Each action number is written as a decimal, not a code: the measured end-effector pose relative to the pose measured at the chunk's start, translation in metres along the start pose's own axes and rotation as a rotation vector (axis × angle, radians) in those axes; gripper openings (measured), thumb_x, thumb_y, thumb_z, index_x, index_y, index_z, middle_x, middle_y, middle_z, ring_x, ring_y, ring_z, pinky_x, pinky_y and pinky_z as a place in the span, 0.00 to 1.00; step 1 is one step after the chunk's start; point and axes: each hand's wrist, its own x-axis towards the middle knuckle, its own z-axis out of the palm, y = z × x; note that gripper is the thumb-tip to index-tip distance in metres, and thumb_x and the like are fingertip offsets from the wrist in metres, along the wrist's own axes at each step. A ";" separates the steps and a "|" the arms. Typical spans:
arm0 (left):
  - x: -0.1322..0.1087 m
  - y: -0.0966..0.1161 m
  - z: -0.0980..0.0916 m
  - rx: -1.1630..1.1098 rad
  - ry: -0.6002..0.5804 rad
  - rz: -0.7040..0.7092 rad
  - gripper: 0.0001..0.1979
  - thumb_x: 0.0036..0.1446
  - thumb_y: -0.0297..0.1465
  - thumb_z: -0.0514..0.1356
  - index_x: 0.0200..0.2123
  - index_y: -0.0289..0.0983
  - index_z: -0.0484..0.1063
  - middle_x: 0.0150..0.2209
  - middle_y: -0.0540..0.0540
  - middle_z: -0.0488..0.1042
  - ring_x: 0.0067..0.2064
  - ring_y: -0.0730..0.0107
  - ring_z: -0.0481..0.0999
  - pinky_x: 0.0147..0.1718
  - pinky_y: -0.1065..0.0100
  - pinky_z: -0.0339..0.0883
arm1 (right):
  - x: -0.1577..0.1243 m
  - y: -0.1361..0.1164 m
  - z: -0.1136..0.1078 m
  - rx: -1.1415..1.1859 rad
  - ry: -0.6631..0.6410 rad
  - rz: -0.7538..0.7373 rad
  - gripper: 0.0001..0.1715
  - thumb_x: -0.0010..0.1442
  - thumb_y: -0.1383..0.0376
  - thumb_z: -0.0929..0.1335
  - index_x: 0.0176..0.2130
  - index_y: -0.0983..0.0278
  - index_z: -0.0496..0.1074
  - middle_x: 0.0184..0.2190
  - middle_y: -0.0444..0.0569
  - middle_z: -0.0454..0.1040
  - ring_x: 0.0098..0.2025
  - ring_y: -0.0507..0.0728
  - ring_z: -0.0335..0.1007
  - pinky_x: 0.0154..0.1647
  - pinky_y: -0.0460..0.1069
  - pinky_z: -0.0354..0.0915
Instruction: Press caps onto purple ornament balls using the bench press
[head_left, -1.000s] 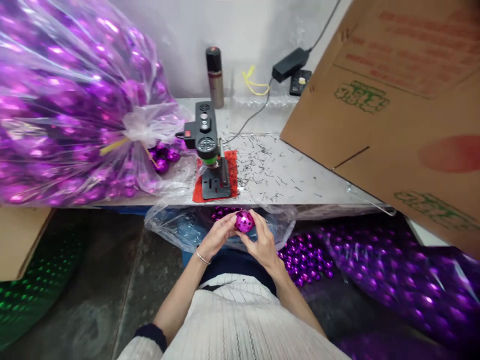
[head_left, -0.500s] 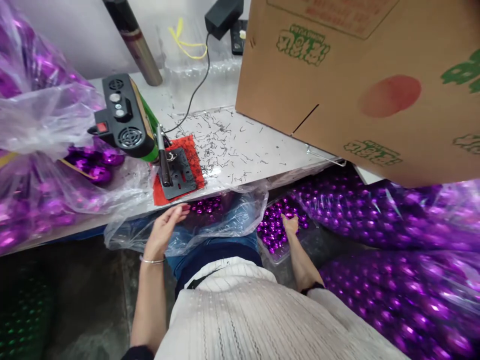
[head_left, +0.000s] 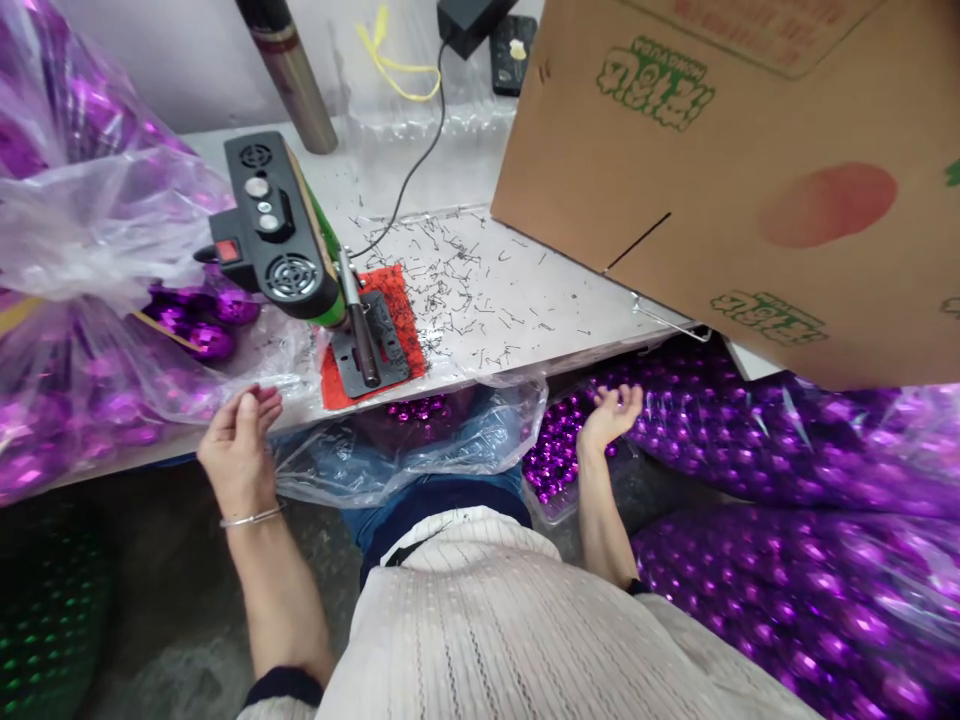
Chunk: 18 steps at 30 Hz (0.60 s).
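Person seated at a white worktable [head_left: 525, 305], seen from above, with both hands apart and low at the table's near side. The left hand [head_left: 241, 450], with a thin silver bracelet [head_left: 252, 518] at the wrist, is raised by the table edge near a knotted clear bag [head_left: 67, 230] of shiny purple balls. Its thumb and curled fingers are close together; whether anything is pinched between them cannot be told. The right hand [head_left: 609, 420] is turned palm up, fingers loosely bent and spread apart. It is just beside many small faceted purple balls [head_left: 553, 450] in a clear tub [head_left: 555, 519], below table level. More purple balls [head_left: 417, 408] lie inside a clear plastic sheet [head_left: 345, 475] spread across the person's lap.

On the table between the hands, toward the left, a black-and-green machine [head_left: 277, 225] with round vents and a red switch is mounted over a dark slotted plate [head_left: 394, 340], which rests on a red cloth [head_left: 409, 325]. Tiny black wire-like bits [head_left: 465, 275] are scattered to its right. Behind are a black-topped metallic cylinder [head_left: 300, 90], a looped yellow tie [head_left: 401, 78] and a black power adapter [head_left: 471, 25]. A cardboard box [head_left: 712, 190] with green print and a red oval fills the upper right. Large clear bags [head_left: 780, 610] of purple balls lie below it.
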 end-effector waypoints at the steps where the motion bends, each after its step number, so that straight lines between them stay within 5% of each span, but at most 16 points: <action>1: 0.005 0.003 0.002 0.022 0.020 0.048 0.13 0.58 0.39 0.67 0.42 0.38 0.79 0.37 0.51 0.82 0.40 0.68 0.83 0.48 0.64 0.78 | -0.001 -0.017 0.002 0.067 0.093 -0.084 0.34 0.71 0.49 0.57 0.69 0.60 0.50 0.62 0.62 0.64 0.49 0.58 0.77 0.49 0.59 0.76; 4: 0.022 0.010 0.010 0.160 0.047 0.182 0.12 0.61 0.38 0.65 0.45 0.38 0.80 0.41 0.50 0.83 0.44 0.65 0.82 0.52 0.61 0.76 | -0.018 -0.069 0.012 0.211 0.112 -0.456 0.32 0.69 0.51 0.61 0.67 0.58 0.55 0.55 0.58 0.70 0.41 0.57 0.77 0.42 0.58 0.78; 9: 0.059 0.004 0.026 0.381 -0.001 0.374 0.11 0.63 0.33 0.61 0.45 0.37 0.81 0.50 0.41 0.82 0.56 0.59 0.79 0.62 0.58 0.68 | -0.067 -0.129 0.041 0.252 -0.170 -1.165 0.27 0.60 0.65 0.73 0.58 0.60 0.69 0.44 0.54 0.74 0.40 0.59 0.77 0.36 0.54 0.79; 14: 0.095 -0.007 0.035 0.712 -0.006 0.407 0.16 0.65 0.27 0.57 0.53 0.34 0.78 0.59 0.35 0.77 0.62 0.55 0.75 0.66 0.55 0.64 | -0.102 -0.168 0.079 0.311 -0.320 -1.298 0.41 0.57 0.71 0.74 0.66 0.61 0.62 0.49 0.56 0.71 0.48 0.60 0.75 0.39 0.54 0.81; 18: 0.114 0.004 0.046 0.980 -0.060 0.400 0.18 0.67 0.31 0.58 0.58 0.35 0.75 0.57 0.35 0.78 0.60 0.52 0.76 0.64 0.55 0.65 | -0.117 -0.193 0.095 0.360 -0.355 -1.338 0.46 0.56 0.70 0.75 0.68 0.60 0.59 0.51 0.56 0.69 0.51 0.61 0.74 0.42 0.56 0.81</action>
